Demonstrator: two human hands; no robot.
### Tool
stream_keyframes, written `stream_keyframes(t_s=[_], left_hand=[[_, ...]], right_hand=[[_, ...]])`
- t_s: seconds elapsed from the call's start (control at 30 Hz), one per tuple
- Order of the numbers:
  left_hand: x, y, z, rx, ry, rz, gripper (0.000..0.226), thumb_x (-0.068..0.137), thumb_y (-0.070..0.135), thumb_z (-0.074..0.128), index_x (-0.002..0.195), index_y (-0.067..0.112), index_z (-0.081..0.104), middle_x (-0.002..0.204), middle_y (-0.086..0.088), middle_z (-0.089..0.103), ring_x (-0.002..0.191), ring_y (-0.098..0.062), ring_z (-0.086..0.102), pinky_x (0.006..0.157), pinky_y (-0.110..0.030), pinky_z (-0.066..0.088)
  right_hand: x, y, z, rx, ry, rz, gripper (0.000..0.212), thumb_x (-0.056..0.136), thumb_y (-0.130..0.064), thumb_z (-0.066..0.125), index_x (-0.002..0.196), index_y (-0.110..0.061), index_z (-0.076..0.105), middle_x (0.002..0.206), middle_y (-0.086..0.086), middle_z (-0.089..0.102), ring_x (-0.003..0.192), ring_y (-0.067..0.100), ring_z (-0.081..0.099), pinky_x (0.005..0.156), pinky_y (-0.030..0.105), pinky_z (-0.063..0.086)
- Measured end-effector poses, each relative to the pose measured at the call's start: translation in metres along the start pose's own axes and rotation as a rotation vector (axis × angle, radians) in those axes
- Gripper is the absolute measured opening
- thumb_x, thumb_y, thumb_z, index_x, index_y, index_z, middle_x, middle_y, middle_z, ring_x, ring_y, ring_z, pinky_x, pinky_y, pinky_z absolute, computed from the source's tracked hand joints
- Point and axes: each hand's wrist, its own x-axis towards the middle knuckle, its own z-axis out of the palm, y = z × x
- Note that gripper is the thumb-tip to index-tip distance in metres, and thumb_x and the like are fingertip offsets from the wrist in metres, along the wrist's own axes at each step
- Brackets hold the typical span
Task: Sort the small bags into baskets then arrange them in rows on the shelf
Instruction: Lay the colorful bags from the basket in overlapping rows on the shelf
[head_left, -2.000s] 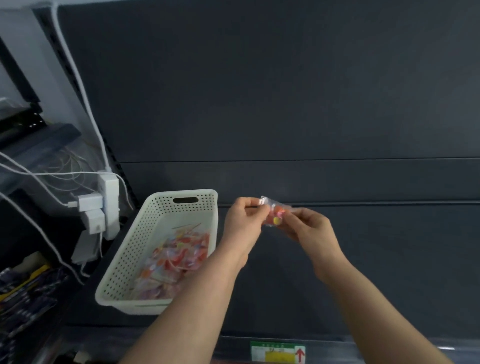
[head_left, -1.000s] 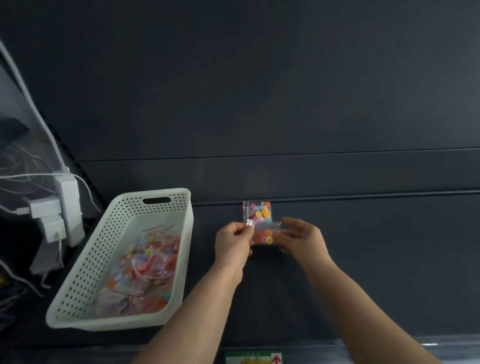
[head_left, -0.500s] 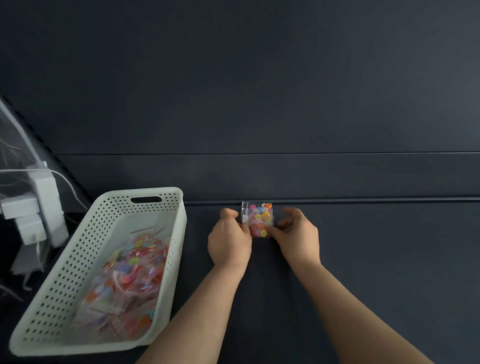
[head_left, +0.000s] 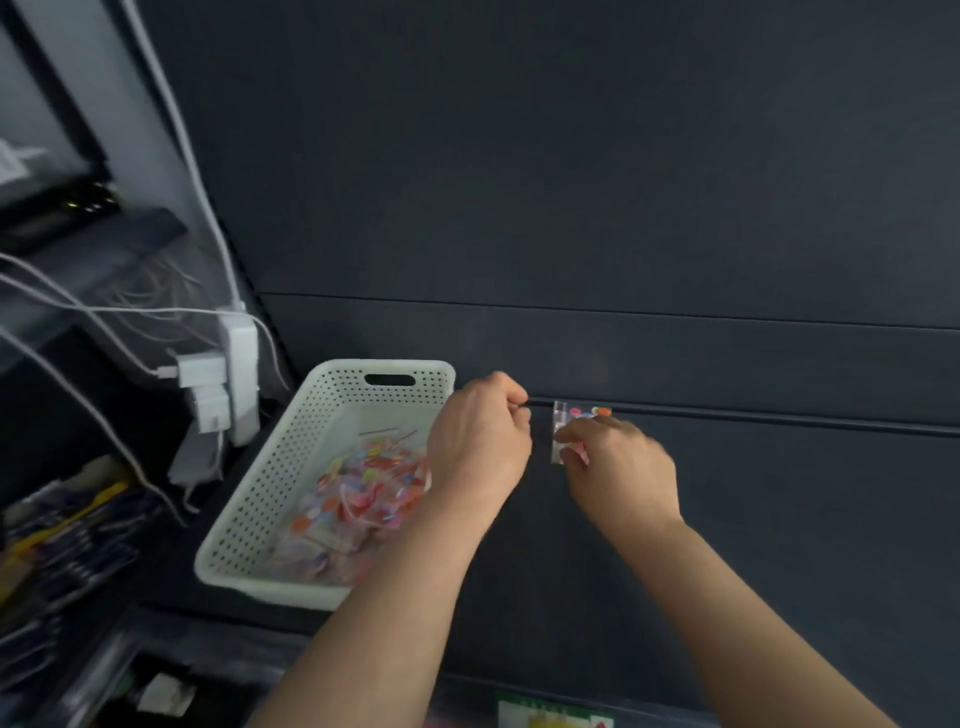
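Observation:
A small clear bag of coloured beads (head_left: 586, 412) stands on the dark shelf (head_left: 789, 525), against the back panel. My right hand (head_left: 621, 470) holds the bag's lower part with curled fingertips and covers most of it. Just left of the bag is my left hand (head_left: 478, 439), curled and apart from it, with nothing in it. A white perforated basket (head_left: 332, 387) sits at the shelf's left end. It holds a heap of several similar bags (head_left: 363, 486).
A white power strip with plugged chargers (head_left: 236, 364) and cables hangs left of the basket. Packaged goods (head_left: 57, 525) lie on a lower-left shelf. A green and yellow label (head_left: 550, 714) is on the shelf's front edge.
Both hands brought the bag from the air down to the back of the shelf. My left hand has let go and drawn left. The view swung back left.

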Motion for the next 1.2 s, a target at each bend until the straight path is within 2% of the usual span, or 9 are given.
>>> stream_keyframes(t_s=[0.17,0.33,0.6,0.77,0.83,0.93,1.0,1.07,1.2], left_hand=[[-0.003,-0.06,-0.049,0.116,0.012,-0.17,0.009,0.092,0.026,0.06,0.097,0.028,0.068,0.1,0.009,0.071,0.094,-0.016,0.065,0.081,-0.035,0.053],[-0.014,-0.1,-0.072,0.187,-0.233,-0.293,0.017,0.088,0.037,0.068,0.104,0.031,0.07,0.102,0.013,0.07,0.079,-0.011,0.068,0.079,-0.035,0.055],[-0.027,-0.112,-0.08,-0.002,-0.308,-0.273,0.037,0.069,0.051,0.08,0.101,0.033,0.069,0.104,0.015,0.066,0.083,-0.011,0.067,0.084,-0.041,0.055],[-0.028,-0.109,-0.075,0.195,-0.327,-0.237,0.04,0.062,0.058,0.082,0.09,0.032,0.072,0.107,0.011,0.062,0.099,-0.014,0.058,0.088,-0.042,0.052],[-0.028,-0.109,-0.074,0.151,-0.32,-0.231,0.028,0.068,0.053,0.081,0.084,0.032,0.072,0.105,0.014,0.061,0.1,-0.012,0.057,0.088,-0.038,0.051],[-0.027,-0.103,-0.076,-0.003,-0.178,-0.182,0.012,0.084,0.041,0.071,0.08,0.033,0.063,0.096,0.018,0.063,0.085,-0.002,0.056,0.069,-0.02,0.041],[-0.021,-0.098,-0.077,-0.124,-0.071,-0.152,0.011,0.088,0.033,0.068,0.084,0.029,0.06,0.091,0.014,0.066,0.083,-0.001,0.06,0.068,-0.02,0.046],[-0.015,-0.091,-0.076,-0.271,-0.02,-0.119,0.014,0.086,0.028,0.072,0.079,0.031,0.059,0.085,0.012,0.069,0.082,-0.005,0.066,0.077,-0.034,0.056],[-0.014,-0.065,-0.064,-0.38,-0.183,-0.003,0.019,0.081,0.027,0.077,0.09,0.03,0.061,0.088,0.009,0.07,0.081,-0.008,0.068,0.077,-0.03,0.056]], right_hand=[[-0.004,-0.041,0.006,0.085,-0.038,-0.137,0.024,0.093,-0.026,0.05,0.111,-0.033,0.064,0.112,-0.011,0.064,0.105,0.014,0.059,0.078,0.027,0.045],[-0.012,-0.074,0.016,0.196,-0.028,-0.254,0.022,0.092,-0.033,0.055,0.112,-0.028,0.064,0.102,-0.009,0.067,0.096,0.015,0.061,0.077,0.029,0.045],[-0.019,-0.092,0.021,0.236,-0.086,-0.314,0.024,0.092,-0.042,0.055,0.109,-0.032,0.069,0.106,-0.014,0.066,0.097,0.009,0.061,0.084,0.033,0.049],[-0.021,-0.094,0.017,0.257,-0.106,-0.285,0.027,0.092,-0.042,0.055,0.113,-0.031,0.067,0.111,-0.016,0.065,0.1,0.006,0.061,0.086,0.034,0.05],[-0.021,-0.092,0.017,0.264,-0.108,-0.271,0.026,0.091,-0.04,0.056,0.114,-0.031,0.066,0.111,-0.015,0.065,0.1,0.007,0.061,0.085,0.034,0.051],[-0.02,-0.084,0.017,0.283,-0.102,-0.221,0.025,0.092,-0.03,0.055,0.115,-0.031,0.065,0.11,-0.013,0.066,0.101,0.008,0.061,0.083,0.032,0.052],[-0.018,-0.08,0.013,0.381,-0.09,-0.166,0.026,0.094,-0.026,0.053,0.117,-0.027,0.064,0.108,-0.012,0.066,0.099,0.008,0.061,0.082,0.029,0.051],[-0.017,-0.078,0.003,0.559,-0.117,-0.075,0.026,0.096,-0.031,0.051,0.119,-0.024,0.062,0.101,-0.017,0.063,0.096,0.004,0.058,0.082,0.023,0.047],[-0.013,-0.068,-0.011,1.079,-0.278,0.107,0.017,0.093,-0.038,0.055,0.103,-0.026,0.064,0.091,-0.016,0.069,0.091,-0.002,0.064,0.079,0.017,0.048]])
